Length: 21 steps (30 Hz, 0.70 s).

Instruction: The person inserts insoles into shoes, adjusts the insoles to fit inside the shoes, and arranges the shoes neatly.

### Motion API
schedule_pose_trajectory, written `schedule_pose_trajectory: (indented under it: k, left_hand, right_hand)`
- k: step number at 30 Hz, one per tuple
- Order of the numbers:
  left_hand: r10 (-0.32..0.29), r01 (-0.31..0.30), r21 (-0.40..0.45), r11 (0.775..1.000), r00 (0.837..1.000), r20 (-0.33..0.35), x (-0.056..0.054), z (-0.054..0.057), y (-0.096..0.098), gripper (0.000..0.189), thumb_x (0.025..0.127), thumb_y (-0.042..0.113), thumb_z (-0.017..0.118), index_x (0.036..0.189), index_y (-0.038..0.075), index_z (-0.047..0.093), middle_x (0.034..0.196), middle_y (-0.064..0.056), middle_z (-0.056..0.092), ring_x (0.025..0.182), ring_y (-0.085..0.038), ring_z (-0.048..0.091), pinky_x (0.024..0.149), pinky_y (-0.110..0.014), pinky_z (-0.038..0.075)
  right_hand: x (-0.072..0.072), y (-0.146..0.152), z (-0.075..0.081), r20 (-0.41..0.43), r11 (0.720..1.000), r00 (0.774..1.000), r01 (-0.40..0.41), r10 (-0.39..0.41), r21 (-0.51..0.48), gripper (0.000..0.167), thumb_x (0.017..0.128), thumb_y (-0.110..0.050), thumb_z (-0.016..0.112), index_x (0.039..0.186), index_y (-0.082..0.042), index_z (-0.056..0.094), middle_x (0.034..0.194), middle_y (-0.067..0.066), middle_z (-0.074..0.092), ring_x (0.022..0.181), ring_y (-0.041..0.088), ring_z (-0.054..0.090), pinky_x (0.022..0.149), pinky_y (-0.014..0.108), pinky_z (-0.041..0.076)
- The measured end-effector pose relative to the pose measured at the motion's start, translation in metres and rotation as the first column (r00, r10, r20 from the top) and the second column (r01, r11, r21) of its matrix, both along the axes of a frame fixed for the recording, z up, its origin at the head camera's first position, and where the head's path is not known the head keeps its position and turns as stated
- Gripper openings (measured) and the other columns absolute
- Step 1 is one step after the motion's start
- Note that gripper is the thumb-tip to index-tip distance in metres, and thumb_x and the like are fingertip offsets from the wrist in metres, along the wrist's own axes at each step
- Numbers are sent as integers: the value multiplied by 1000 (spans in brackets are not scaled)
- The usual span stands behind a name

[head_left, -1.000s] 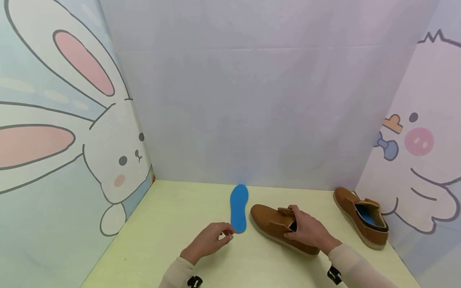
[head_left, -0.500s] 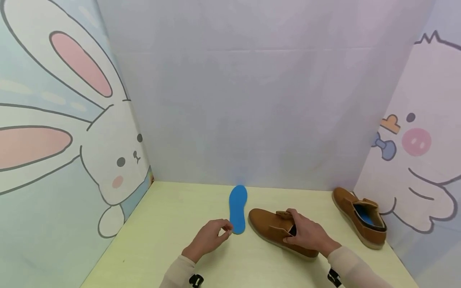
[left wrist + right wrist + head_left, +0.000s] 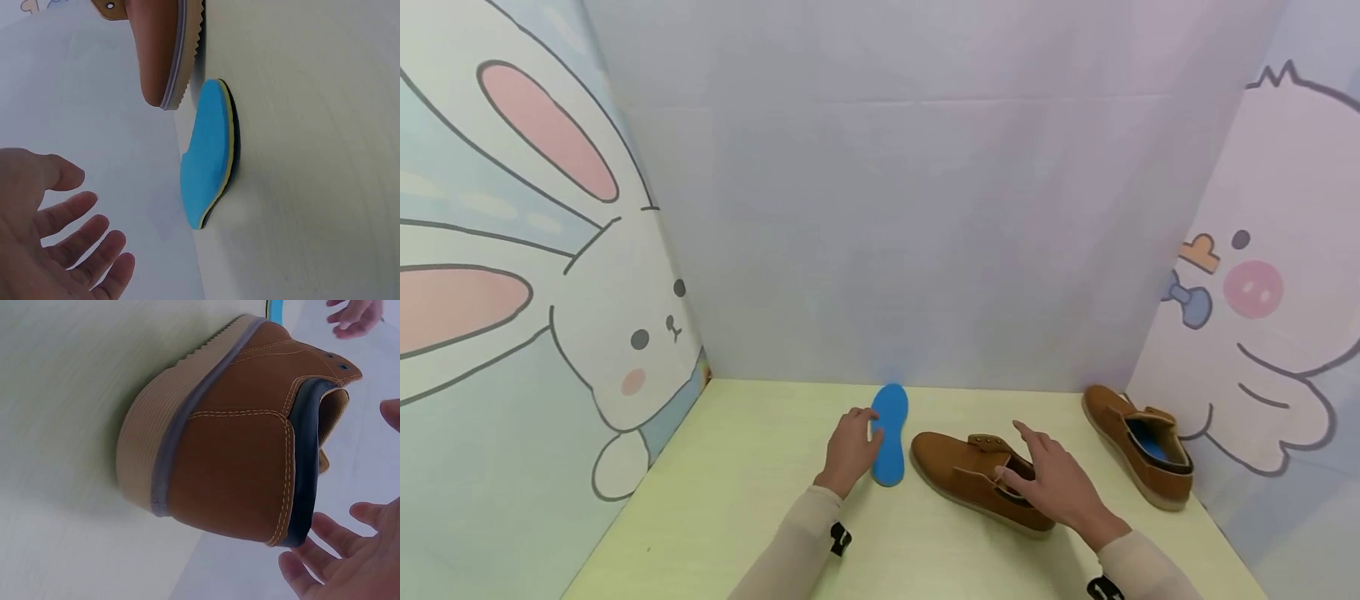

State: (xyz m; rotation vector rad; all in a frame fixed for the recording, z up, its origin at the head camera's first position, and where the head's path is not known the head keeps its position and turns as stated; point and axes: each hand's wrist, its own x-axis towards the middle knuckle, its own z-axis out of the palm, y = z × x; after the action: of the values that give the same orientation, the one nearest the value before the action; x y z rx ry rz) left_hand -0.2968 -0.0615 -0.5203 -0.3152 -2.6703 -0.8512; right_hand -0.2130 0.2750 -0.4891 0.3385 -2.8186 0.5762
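Two brown shoes (image 3: pixel 946 467) on show, one loose blue insole (image 3: pixel 891 454), one left hand (image 3: pixel 848 450), one right hand (image 3: pixel 1060 483), two pale sleeves (image 3: pixel 797 533), and look, one cartoon rabbit (image 3: pixel 606 308), one cartoon chick (image 3: pixel 1300 250)

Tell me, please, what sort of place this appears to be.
Probably a small recording booth: a pale-yellow tabletop, a plain greyish backdrop behind it, and a side panel printed with a cartoon rabbit.

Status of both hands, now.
Left hand: open, holding nothing, near the insole.
Right hand: open, holding nothing, by the nearer shoe.
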Motion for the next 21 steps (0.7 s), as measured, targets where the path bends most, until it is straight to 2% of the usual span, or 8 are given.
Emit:
schedule_pose_trajectory:
  k: [5, 9, 15, 18, 21]
  left_hand:
    - [-19, 22, -26, 999, 995, 93, -23, -9, 12, 23, 97, 18, 70, 118, 8, 71, 122, -19, 61, 109, -37, 60, 79, -48, 55]
    - [-29, 38, -71, 997, 993, 116, -35, -22, 13, 30, 98, 22, 69, 124, 7, 70, 128, -22, 59, 115, -42, 56, 86, -53, 53]
    - [-54, 89, -187, 978, 981, 186, -35, -36, 10, 44, 99, 33, 67, 135, 8, 65, 139, -26, 52, 125, -48, 49, 94, -61, 46]
    - [-63, 107, -206, 973, 975, 212, -35, -37, 9, 48, 97, 37, 70, 135, 9, 65, 141, -26, 51, 126, -48, 48, 96, -63, 43]
    - [-58, 108, -246, 963, 978, 200, -37, -37, 10, 53, 93, 44, 72, 134, 10, 66, 140, -24, 52, 125, -46, 49, 96, -62, 42]
  right_hand:
    - [8, 8, 0, -24, 1000, 999, 25, -25, -14, 80, 96, -56, 63, 154, -5, 40, 131, 21, 58, 115, 42, 59, 88, 62, 49]
    - [9, 11, -2, -25, 999, 999, 32, -32, -16, 78, 97, -55, 63, 153, -5, 41, 131, 21, 59, 114, 41, 59, 88, 61, 49]
    - [13, 14, -3, -8, 998, 999, 48, -49, -33, 75, 98, -54, 62, 151, -4, 44, 130, 22, 59, 112, 42, 60, 86, 61, 50]
    - [15, 16, -1, -16, 996, 998, 61, -62, -58, 72, 99, -52, 60, 150, -3, 46, 130, 23, 59, 111, 43, 60, 85, 61, 50]
    - [15, 18, 1, -23, 995, 997, 73, -74, -67, 70, 100, -51, 60, 149, -2, 47, 130, 24, 58, 111, 43, 60, 85, 61, 50]
